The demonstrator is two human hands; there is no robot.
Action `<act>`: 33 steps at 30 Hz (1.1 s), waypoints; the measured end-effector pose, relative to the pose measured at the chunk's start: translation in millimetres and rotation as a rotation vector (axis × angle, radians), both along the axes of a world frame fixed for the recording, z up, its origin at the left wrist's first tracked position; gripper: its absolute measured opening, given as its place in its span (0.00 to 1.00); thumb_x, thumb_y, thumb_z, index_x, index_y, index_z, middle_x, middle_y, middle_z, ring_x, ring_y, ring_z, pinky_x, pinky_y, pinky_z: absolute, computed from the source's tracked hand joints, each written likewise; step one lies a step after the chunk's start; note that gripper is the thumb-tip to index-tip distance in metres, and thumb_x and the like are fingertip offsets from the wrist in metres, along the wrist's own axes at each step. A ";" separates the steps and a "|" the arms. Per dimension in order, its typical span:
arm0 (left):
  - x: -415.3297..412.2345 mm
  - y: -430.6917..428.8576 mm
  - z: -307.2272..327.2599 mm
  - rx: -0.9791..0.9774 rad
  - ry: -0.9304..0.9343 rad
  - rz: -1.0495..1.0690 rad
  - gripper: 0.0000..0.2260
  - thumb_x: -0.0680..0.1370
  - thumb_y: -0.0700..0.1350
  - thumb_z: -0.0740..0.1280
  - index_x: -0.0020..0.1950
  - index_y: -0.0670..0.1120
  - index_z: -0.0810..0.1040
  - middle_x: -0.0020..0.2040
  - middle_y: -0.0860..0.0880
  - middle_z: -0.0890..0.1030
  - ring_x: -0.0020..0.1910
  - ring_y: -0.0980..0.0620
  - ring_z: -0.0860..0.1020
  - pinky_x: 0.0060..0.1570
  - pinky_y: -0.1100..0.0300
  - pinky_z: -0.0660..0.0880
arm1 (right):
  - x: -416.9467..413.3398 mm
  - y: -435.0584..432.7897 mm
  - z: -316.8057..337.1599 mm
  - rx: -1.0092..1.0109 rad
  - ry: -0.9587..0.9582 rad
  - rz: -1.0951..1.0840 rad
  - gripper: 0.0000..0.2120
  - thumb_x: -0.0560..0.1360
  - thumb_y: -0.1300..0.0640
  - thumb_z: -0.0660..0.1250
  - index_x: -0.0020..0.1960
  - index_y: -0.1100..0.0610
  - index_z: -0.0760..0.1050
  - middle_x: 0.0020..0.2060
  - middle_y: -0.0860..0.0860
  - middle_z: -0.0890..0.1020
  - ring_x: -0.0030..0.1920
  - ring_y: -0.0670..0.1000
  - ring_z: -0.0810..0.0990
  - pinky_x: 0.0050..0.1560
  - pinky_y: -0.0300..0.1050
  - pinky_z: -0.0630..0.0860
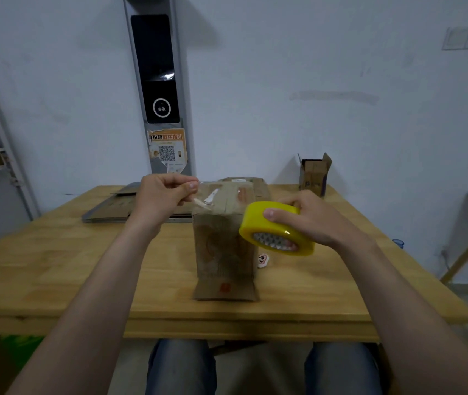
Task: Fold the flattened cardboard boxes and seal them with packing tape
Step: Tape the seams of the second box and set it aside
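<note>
Cardboard box [224, 252], one; left grip [161, 195] pinches tape strip [211, 198]; right grip [309, 218] clasps one yellow roll [277, 228].

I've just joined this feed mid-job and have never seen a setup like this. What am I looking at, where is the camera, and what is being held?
There is no machine here. One wide-angle camera sits on a person's head, looking forward and down, so the two bare arms are theirs. The left hand pinches the free end of a clear tape strip, which runs to the yellow tape roll gripped by the right hand. The strip spans the top of an upright cardboard box standing on the wooden table. Behind it lie flattened cardboard boxes. A small open box stands at the far right.
</note>
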State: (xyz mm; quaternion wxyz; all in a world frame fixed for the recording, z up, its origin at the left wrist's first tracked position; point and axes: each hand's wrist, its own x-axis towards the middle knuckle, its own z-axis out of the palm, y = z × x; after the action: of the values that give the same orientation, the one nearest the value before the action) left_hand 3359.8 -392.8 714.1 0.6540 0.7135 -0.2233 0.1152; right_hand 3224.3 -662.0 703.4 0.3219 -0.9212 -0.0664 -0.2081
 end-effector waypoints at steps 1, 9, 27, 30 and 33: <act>3.8 3.4 -1.2 -0.018 0.014 0.020 0.04 0.76 0.41 0.75 0.45 0.50 0.87 0.39 0.50 0.87 0.35 0.59 0.83 0.36 0.68 0.78 | 2.6 -3.0 -1.4 -0.036 -0.026 -0.035 0.24 0.71 0.28 0.64 0.36 0.48 0.81 0.29 0.46 0.80 0.31 0.47 0.78 0.30 0.43 0.69; 19.1 2.1 -35.1 -0.176 0.132 0.081 0.04 0.77 0.39 0.74 0.46 0.48 0.86 0.38 0.50 0.87 0.34 0.59 0.83 0.34 0.69 0.77 | 30.2 -17.8 1.8 -0.297 -0.228 -0.365 0.27 0.78 0.43 0.56 0.25 0.56 0.62 0.20 0.49 0.66 0.22 0.51 0.65 0.27 0.44 0.62; 73.6 -7.8 -96.7 -0.224 0.238 0.220 0.04 0.77 0.42 0.75 0.48 0.52 0.86 0.41 0.53 0.87 0.34 0.63 0.82 0.31 0.71 0.74 | 98.9 -1.7 -8.3 -0.522 -0.086 -0.409 0.21 0.82 0.48 0.56 0.31 0.53 0.60 0.28 0.50 0.69 0.28 0.52 0.70 0.30 0.44 0.67; 84.7 -11.3 -98.8 -0.191 0.230 0.254 0.03 0.77 0.45 0.74 0.49 0.53 0.86 0.42 0.56 0.87 0.37 0.63 0.83 0.33 0.68 0.75 | 107.0 -1.2 -11.9 -0.490 -0.093 -0.418 0.21 0.81 0.49 0.58 0.30 0.53 0.63 0.27 0.50 0.70 0.26 0.49 0.69 0.28 0.42 0.62; 93.4 -19.2 -101.8 -0.176 0.228 0.263 0.03 0.78 0.46 0.73 0.48 0.55 0.85 0.42 0.59 0.86 0.41 0.63 0.84 0.35 0.67 0.74 | 114.5 0.2 -17.2 -0.455 -0.112 -0.408 0.21 0.80 0.50 0.59 0.31 0.51 0.59 0.28 0.48 0.67 0.27 0.48 0.67 0.27 0.43 0.60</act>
State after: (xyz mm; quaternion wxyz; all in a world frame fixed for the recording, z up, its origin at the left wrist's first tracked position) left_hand 3453.2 -412.1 612.2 0.7141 0.6852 -0.0415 0.1371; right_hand 3338.8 -661.9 686.3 0.0548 -0.9510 0.0572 -0.2987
